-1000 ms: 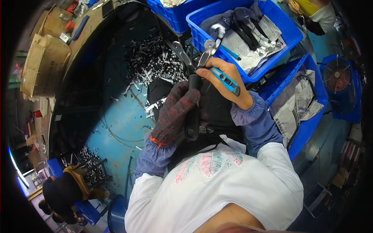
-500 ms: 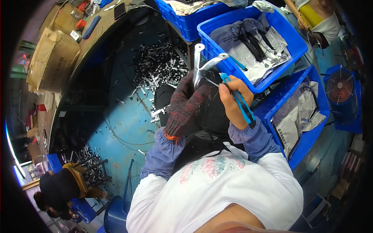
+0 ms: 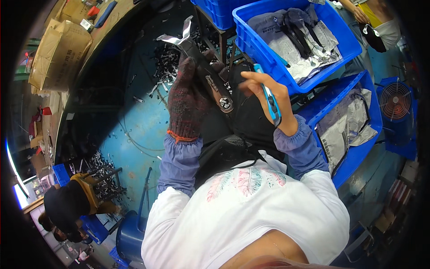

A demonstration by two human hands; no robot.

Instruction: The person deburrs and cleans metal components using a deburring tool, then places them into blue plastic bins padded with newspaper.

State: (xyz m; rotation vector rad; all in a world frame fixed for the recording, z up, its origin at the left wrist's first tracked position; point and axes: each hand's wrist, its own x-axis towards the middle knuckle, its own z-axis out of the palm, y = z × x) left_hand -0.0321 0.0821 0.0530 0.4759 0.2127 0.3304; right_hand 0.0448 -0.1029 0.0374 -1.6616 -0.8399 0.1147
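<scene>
My left hand (image 3: 184,96), in a dark knitted glove with an orange cuff, is closed round a long forked part (image 3: 204,67). The part has a black body, two bright silver prongs pointing up and away, and a ring-shaped end near my lap. Bare and slightly to the right, my right hand (image 3: 282,96) grips a light-blue utility knife (image 3: 270,99), which lies slanted along the palm. The right fingertips are blurred and sit apart from the forked part. I cannot make out the knife's blade.
Blue crates (image 3: 309,85) with lined insides and black parts stand at the right, a fan (image 3: 395,102) beyond them. Black and silver scraps (image 3: 163,67) litter the floor ahead. A cardboard box (image 3: 60,56) sits far left. Other people (image 3: 67,206) are at the lower left and upper right.
My left hand has moved left and turned the part, so its black body and ring end now show. My right hand has drawn apart from it, knife still in hand.
</scene>
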